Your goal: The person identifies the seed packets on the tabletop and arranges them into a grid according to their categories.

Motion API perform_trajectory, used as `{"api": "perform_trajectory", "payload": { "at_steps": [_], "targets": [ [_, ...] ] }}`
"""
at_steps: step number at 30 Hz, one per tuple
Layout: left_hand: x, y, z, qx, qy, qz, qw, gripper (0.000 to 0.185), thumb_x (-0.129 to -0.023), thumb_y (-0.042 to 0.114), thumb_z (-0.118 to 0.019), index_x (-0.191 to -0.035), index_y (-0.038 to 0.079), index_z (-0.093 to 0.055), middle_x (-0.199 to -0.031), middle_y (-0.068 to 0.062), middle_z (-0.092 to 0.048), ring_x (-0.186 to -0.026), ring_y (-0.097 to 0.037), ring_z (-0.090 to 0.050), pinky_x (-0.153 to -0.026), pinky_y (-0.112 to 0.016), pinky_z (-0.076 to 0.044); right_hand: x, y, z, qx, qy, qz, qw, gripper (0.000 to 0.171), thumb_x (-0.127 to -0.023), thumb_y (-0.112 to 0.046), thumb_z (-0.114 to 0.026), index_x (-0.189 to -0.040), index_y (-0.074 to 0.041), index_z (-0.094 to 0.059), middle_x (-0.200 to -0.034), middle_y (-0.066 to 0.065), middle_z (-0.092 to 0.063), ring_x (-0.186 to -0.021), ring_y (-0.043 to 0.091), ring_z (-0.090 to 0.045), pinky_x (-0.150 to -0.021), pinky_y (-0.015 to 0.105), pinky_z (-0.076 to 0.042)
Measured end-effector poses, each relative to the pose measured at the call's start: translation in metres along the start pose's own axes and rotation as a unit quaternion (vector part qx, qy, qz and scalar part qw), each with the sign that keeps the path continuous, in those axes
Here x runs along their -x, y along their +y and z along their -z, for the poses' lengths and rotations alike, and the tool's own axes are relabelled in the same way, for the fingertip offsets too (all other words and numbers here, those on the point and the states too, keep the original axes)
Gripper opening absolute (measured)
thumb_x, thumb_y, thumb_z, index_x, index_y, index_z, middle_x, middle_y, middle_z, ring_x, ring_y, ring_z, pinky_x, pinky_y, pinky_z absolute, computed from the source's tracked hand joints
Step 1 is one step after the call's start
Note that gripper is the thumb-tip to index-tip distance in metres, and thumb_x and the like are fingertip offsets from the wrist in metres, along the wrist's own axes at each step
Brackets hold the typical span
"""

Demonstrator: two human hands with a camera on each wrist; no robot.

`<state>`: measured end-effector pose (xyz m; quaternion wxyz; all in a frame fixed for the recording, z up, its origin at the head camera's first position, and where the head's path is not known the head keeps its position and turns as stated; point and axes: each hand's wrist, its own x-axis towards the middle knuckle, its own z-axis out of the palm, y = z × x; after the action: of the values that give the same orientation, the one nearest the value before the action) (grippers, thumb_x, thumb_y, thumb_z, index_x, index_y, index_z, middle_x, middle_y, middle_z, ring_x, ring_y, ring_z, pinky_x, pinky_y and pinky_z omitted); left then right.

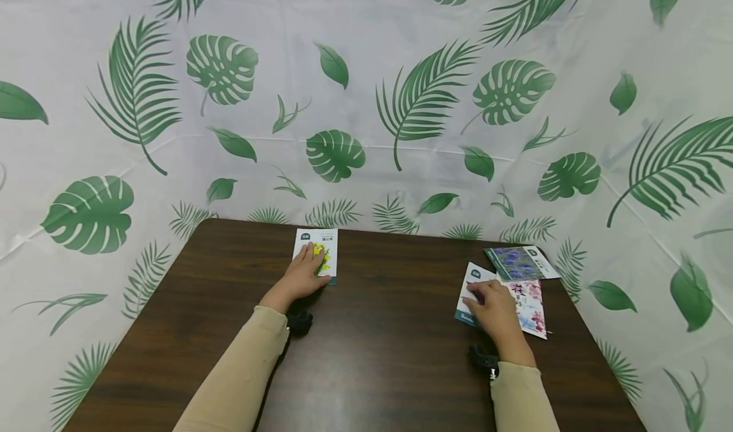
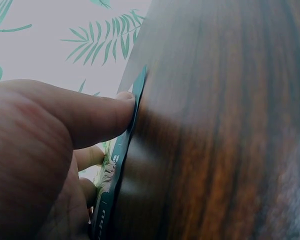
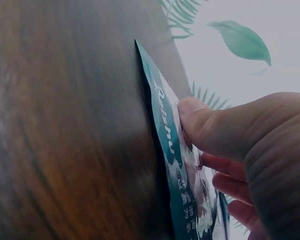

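On the left of the table's far side lies a seed packet with yellow flowers [image 1: 328,238], white with a teal bottom edge. My left hand [image 1: 299,278] rests on it, fingers spread forward and the thumb on its near edge. At the right, my right hand [image 1: 498,310] touches another white and teal seed packet [image 1: 475,273], hiding most of its picture. In the right wrist view its thumb [image 3: 195,112] and fingertips lie on the printed face. Beside that hand are a pink-flowered packet [image 1: 535,301] and a purple-flowered packet [image 1: 518,265], overlapping each other.
The dark wooden table [image 1: 383,330] stretches between the two hands. A white cloth with green leaf prints [image 1: 343,107] hangs behind and along the sides. Dark straps [image 1: 485,360] circle both wrists.
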<state>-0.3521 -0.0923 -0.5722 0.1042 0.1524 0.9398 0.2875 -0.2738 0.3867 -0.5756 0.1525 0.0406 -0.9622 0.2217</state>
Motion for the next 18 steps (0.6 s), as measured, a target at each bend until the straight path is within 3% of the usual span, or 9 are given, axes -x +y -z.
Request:
{"api": "perform_trajectory", "payload": {
  "at_steps": [7,18],
  "targets": [
    [-0.002,-0.001,0.0,-0.008,0.001,-0.005,1.0,0.081,-0.111,0.038,-0.063,-0.172,0.001,-0.025,-0.18,-0.031,0.0,-0.17,-0.048,0.003,-0.139,-0.061,-0.007,-0.003,-0.007,-0.003,-0.032,-0.031,-0.001,0.999,0.032,-0.094,-0.009,-0.085,-0.123,0.002,-0.079,-0.118,0.024,-0.068,-0.11,0.044,-0.065,-0.098,0.062,-0.053],
    [-0.001,0.0,0.001,-0.004,0.002,-0.004,1.0,0.082,-0.11,0.039,-0.064,-0.172,0.002,-0.026,-0.181,-0.03,-0.001,-0.171,-0.047,0.001,-0.138,-0.062,-0.009,-0.004,-0.011,-0.004,-0.023,-0.064,-0.027,0.997,0.045,-0.095,-0.022,-0.087,-0.132,-0.002,-0.074,-0.12,0.024,-0.063,-0.106,0.037,-0.06,-0.097,0.059,-0.053]
  ]
}}
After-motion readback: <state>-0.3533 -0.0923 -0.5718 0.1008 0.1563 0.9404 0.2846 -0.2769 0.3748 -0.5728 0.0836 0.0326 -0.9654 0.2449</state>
